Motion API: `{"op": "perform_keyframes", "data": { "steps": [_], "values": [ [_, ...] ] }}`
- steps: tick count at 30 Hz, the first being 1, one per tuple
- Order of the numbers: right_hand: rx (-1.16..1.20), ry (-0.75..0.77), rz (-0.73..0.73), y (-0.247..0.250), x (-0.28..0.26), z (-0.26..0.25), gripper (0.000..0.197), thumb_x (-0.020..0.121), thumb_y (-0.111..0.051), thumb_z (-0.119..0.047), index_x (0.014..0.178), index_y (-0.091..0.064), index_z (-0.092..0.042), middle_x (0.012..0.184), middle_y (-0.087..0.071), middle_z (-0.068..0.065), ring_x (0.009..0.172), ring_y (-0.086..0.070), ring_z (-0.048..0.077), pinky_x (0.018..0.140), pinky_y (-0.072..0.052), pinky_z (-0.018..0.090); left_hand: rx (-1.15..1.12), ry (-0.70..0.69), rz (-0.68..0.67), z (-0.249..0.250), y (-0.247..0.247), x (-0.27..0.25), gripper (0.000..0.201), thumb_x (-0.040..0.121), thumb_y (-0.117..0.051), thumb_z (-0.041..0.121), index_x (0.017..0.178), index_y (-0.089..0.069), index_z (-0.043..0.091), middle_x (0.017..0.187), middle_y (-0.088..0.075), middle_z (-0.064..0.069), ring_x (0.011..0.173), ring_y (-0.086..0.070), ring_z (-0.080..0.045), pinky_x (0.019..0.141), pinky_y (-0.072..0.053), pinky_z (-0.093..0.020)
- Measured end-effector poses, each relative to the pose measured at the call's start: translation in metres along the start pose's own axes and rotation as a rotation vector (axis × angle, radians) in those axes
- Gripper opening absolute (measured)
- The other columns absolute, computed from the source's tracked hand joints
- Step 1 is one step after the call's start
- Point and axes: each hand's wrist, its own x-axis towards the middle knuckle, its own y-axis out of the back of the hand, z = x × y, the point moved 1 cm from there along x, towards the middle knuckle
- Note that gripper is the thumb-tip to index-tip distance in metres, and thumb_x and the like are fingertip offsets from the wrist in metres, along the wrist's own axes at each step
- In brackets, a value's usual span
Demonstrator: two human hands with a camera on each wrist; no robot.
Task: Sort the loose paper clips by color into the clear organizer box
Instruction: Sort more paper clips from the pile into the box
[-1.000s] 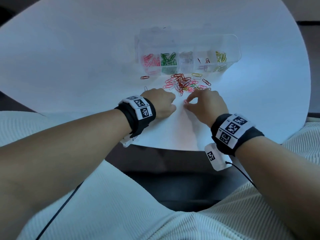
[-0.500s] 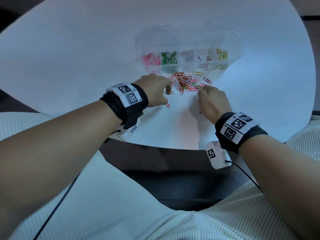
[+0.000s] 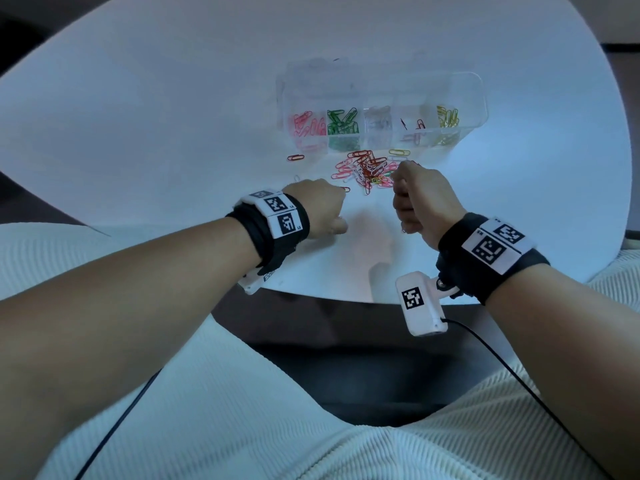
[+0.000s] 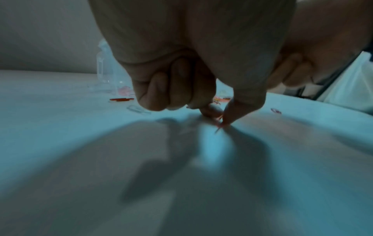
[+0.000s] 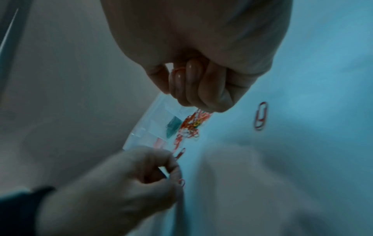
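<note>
Sorting clips at the pile

My left hand (image 3: 320,209) pinches a red clip (image 4: 219,123) on the table (image 3: 173,116); my right hand (image 3: 420,199), mid-frame, clutches an orange clip (image 5: 178,69).

I sit at a round white table (image 3: 173,109) with my lap under its near edge, so this looks like a desk or office-type spot, though I cannot tell it from a room at home. Stationery suggests it: a clear organizer box (image 3: 381,98) with divided compartments stands on the table, with colored paper clips (image 3: 367,168) heaped just in front of it. A plain pale wall (image 4: 44,35) rises beyond the table. Dark floor (image 3: 346,368) shows below the edge.
</note>
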Motion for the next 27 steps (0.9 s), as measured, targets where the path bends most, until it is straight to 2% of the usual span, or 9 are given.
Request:
{"op": "perform_keyframes", "data": {
  "steps": [5,9,11,14,18,21,23,25,27],
  "values": [
    [0.210,-0.016,-0.129,-0.011,0.002,-0.023,0.034,0.090,-0.051,-0.021,0.060,-0.034,-0.020,0.053,-0.036,0.001,0.044,-0.022,0.015,0.041,-0.015,0.023,-0.282,0.022,0.073,-0.003,0.012,-0.008,0.030,0.092,-0.037,0.026,0.064,-0.038,0.015,0.066,-0.041,-0.004,0.067,-0.044,-0.028,0.056,-0.028,-0.030],
    [0.241,0.022,-0.140,-0.029,0.009,-0.057,0.031,0.092,-0.051,-0.022,0.065,-0.037,-0.021,0.052,-0.023,-0.003,0.044,-0.015,0.014,0.040,-0.015,0.021,-0.836,0.103,0.187,-0.010,0.042,-0.012,0.038,0.093,-0.038,0.009,0.056,-0.034,0.016,0.050,-0.043,0.004,0.043,-0.036,-0.009,0.046,-0.026,-0.027],
    [0.233,0.038,-0.112,-0.042,0.011,-0.074,0.026,0.093,-0.053,-0.023,0.070,-0.042,-0.020,0.051,-0.023,-0.004,0.041,-0.018,0.013,0.040,-0.018,0.022,-1.206,0.115,0.225,-0.012,0.055,-0.015,0.027,0.084,-0.036,0.006,0.058,-0.030,0.011,0.042,-0.049,-0.009,0.031,-0.023,-0.012,0.043,-0.019,-0.020],
    [0.202,0.065,-0.050,-0.061,0.015,-0.096,0.021,0.093,-0.055,-0.026,0.078,-0.046,-0.014,0.055,-0.028,-0.002,0.044,-0.026,0.015,0.044,-0.026,0.026,-1.463,0.148,0.303,-0.015,0.071,-0.021,0.025,0.075,-0.034,0.004,0.051,-0.027,0.010,0.050,-0.049,-0.025,0.035,-0.012,-0.013,0.046,-0.013,-0.018],
    [0.128,0.087,0.005,-0.082,0.026,-0.111,0.024,0.094,-0.053,-0.034,0.095,-0.051,-0.010,0.064,-0.035,0.001,0.053,-0.033,0.018,0.050,-0.029,0.030,-1.625,0.225,0.411,-0.027,0.087,-0.022,0.018,0.052,-0.026,0.000,0.049,-0.021,0.018,0.048,-0.026,-0.004,0.047,-0.009,-0.007,0.050,-0.013,-0.012],
    [0.108,0.107,0.012,-0.093,0.033,-0.118,0.033,0.093,-0.051,-0.044,0.099,-0.048,-0.012,0.068,-0.040,-0.001,0.056,-0.038,0.018,0.054,-0.032,0.032,-1.622,0.346,0.484,-0.042,0.089,-0.016,0.023,0.067,-0.029,-0.001,0.053,-0.025,0.017,0.045,-0.025,-0.001,0.040,-0.012,-0.011,0.045,-0.016,-0.014],
    [0.095,0.122,-0.009,-0.099,0.035,-0.121,0.039,0.093,-0.049,-0.050,0.102,-0.050,-0.011,0.072,-0.044,-0.001,0.062,-0.044,0.019,0.060,-0.038,0.032,-1.591,0.397,0.517,-0.050,0.087,-0.012,0.020,0.076,-0.040,0.011,0.057,-0.036,0.015,0.046,-0.031,0.000,0.039,-0.021,-0.017,0.044,-0.023,-0.019],
    [0.092,0.122,-0.068,-0.104,0.037,-0.120,0.046,0.095,-0.045,-0.054,0.106,-0.054,-0.010,0.084,-0.050,0.004,0.077,-0.050,0.021,0.074,-0.044,0.035,-1.528,0.421,0.517,-0.054,0.088,-0.008,0.019,0.079,-0.043,0.022,0.062,-0.045,0.014,0.049,-0.036,0.001,0.042,-0.029,-0.019,0.046,-0.029,-0.023],
    [0.077,0.100,-0.138,-0.105,0.040,-0.114,0.063,0.095,-0.040,-0.059,0.133,-0.047,-0.009,0.113,-0.053,0.011,0.106,-0.051,0.024,0.096,-0.040,0.038,-1.505,0.434,0.519,-0.058,0.089,-0.004,0.020,0.081,-0.043,0.024,0.066,-0.050,0.012,0.054,-0.037,0.000,0.046,-0.031,-0.019,0.049,-0.031,-0.025]
  ]
}}
